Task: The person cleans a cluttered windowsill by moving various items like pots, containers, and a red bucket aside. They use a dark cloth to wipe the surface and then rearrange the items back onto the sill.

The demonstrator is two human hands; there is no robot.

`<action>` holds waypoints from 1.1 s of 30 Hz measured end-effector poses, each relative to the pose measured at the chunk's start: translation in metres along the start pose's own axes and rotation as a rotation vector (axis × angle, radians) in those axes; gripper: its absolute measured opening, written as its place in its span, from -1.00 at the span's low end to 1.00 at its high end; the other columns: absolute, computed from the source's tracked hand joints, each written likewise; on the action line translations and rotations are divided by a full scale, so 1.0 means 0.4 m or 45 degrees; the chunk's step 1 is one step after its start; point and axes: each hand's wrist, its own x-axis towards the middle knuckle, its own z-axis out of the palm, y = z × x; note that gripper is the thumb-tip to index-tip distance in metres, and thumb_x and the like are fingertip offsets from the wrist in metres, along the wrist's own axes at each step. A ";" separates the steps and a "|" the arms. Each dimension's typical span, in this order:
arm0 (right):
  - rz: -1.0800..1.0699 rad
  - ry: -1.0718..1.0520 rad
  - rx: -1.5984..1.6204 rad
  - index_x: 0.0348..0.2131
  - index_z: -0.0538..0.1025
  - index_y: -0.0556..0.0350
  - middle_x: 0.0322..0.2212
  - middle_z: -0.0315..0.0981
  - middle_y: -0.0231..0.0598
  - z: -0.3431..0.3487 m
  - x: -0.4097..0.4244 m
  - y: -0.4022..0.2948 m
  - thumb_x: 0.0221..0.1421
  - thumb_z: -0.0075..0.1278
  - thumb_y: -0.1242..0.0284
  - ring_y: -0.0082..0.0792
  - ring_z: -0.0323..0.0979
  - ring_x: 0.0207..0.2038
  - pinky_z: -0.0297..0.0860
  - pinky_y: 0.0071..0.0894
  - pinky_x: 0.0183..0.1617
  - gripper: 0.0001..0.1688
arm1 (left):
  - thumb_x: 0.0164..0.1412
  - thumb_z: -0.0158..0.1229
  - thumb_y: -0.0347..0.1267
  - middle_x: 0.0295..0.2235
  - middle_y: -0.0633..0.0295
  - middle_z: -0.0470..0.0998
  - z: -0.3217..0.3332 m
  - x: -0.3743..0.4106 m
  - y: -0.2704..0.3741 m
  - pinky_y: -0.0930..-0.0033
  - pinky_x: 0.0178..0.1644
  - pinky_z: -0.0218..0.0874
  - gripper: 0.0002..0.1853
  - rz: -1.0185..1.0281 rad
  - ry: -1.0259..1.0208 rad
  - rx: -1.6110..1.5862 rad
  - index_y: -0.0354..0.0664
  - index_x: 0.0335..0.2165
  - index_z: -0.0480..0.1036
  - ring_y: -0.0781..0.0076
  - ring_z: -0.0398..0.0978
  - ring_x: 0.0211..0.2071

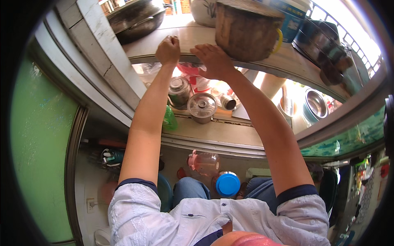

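My left hand [168, 50] is curled at the front edge of the upper shelf [187, 37]; whether its fingers hold anything cannot be told. My right hand [214, 61] lies with fingers spread near the same edge, just left of a large, darkened metal pot [248, 33] with a lid and a yellow handle. On the level below stand a steel pot with a glass lid [202, 106], a lidded metal container [179, 89] and a metal cup lying tilted [227, 102]. Red and white plastic bags [198, 82] lie behind them, partly hidden by my hands.
A dark wok [138, 23] sits at the upper left, a blue and white container [284, 18] behind the pot. Steel bowls [315, 104] stand at the lower right. Near my knees are a clear plastic jar [206, 163] and a blue-lidded jar [227, 184]. A green sliding panel [43, 147] borders the left.
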 end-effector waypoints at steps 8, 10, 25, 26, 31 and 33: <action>0.185 1.130 0.014 -0.33 0.50 0.18 -0.31 0.46 -0.20 -0.304 -0.028 0.044 -0.09 0.04 0.54 -0.27 0.39 -0.18 0.32 -0.29 -0.09 -0.78 | 0.12 -0.17 -0.14 -0.43 0.05 0.55 0.053 0.029 -0.063 0.07 -0.29 0.31 -0.62 -0.036 0.050 0.061 -0.10 -0.45 0.52 0.00 0.50 -0.38; 0.734 1.296 -0.191 -0.45 0.49 0.14 -0.46 0.46 -0.27 -0.349 -0.018 0.120 -0.06 0.11 0.39 -0.38 0.43 -0.37 0.36 -0.38 -0.32 -0.81 | 0.11 -0.16 -0.13 -0.42 0.08 0.55 0.080 0.047 -0.082 0.07 -0.29 0.31 -0.62 -0.028 0.083 0.036 -0.10 -0.45 0.52 0.01 0.50 -0.37; 1.407 0.795 1.377 -0.43 0.44 0.12 -0.63 0.37 -0.39 -0.335 -0.064 0.253 -0.07 0.15 0.13 -0.51 0.34 -0.64 0.24 -0.48 -0.62 -0.57 | 0.09 -0.17 -0.13 -0.44 0.11 0.56 0.025 -0.004 0.002 0.09 -0.32 0.33 -0.63 -0.004 0.098 0.072 -0.07 -0.48 0.51 0.03 0.51 -0.40; 1.405 0.887 1.449 -0.45 0.45 0.11 -0.63 0.38 -0.40 -0.342 -0.072 0.269 -0.07 0.15 0.14 -0.51 0.34 -0.63 0.25 -0.48 -0.61 -0.60 | 0.09 -0.17 -0.13 -0.43 0.10 0.56 0.038 -0.012 -0.002 0.09 -0.32 0.33 -0.63 0.075 0.152 0.029 -0.07 -0.48 0.52 0.03 0.51 -0.40; 1.418 1.240 1.549 -0.53 0.49 0.02 -0.62 0.41 -0.42 -0.431 -0.141 0.338 -0.07 0.18 0.23 -0.52 0.38 -0.59 0.27 -0.51 -0.55 -0.73 | 0.08 -0.18 -0.14 -0.42 0.03 0.55 0.131 0.067 -0.135 0.06 -0.28 0.32 -0.62 0.149 0.122 0.151 -0.08 -0.45 0.53 -0.01 0.51 -0.37; 1.519 1.356 1.455 -0.56 0.49 -0.07 -0.70 0.37 -0.52 -0.495 -0.197 0.324 -0.10 0.21 0.18 -0.64 0.28 -0.72 0.12 -0.61 -0.69 -0.72 | 0.08 -0.19 -0.15 -0.43 0.02 0.55 0.092 0.028 -0.058 0.04 -0.27 0.32 -0.61 -0.026 -0.004 0.071 -0.09 -0.44 0.54 -0.02 0.51 -0.37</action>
